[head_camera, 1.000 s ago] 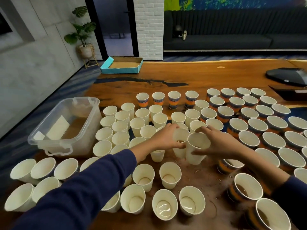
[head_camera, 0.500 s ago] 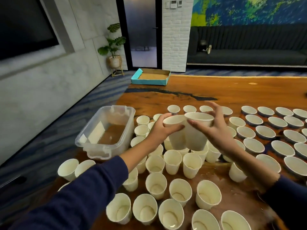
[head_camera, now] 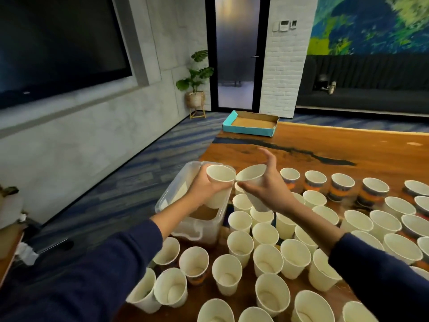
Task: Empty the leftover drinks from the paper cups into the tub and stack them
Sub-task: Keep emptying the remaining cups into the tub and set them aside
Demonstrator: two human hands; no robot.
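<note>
near cups: many white paper cups standing upright on the wooden tabletop, packed close, some touching; several show a bit of liquid at the bottom
sleeves: dark blue sleeves on both forearms, coming in from the lower left and lower right
left hand: left hand with fingers curled round a white paper cup, gripping its wall below the rim; cup roughly upright, mouth facing the camera
left cup position: held over the near right part of the tub, its rim just beside the right hand's cup
right hand: right hand holds a second white cup; fingers wrap the cup's underside, thumb sticks up, spread away from the cup
right cup position: tilted, mouth leaning left toward the tub, above the standing cups just right of the tub
tub: clear plastic tub at the left edge of the tabletop, brown liquid in the bottom, white label on its wall
printed cups: row of cups with orange and blue print farther right, upright
far tabletop: teal cardboard tray at the far corner
room: potted plant by a glass door, dark screen on the left wall, dark sofa at the back
</note>
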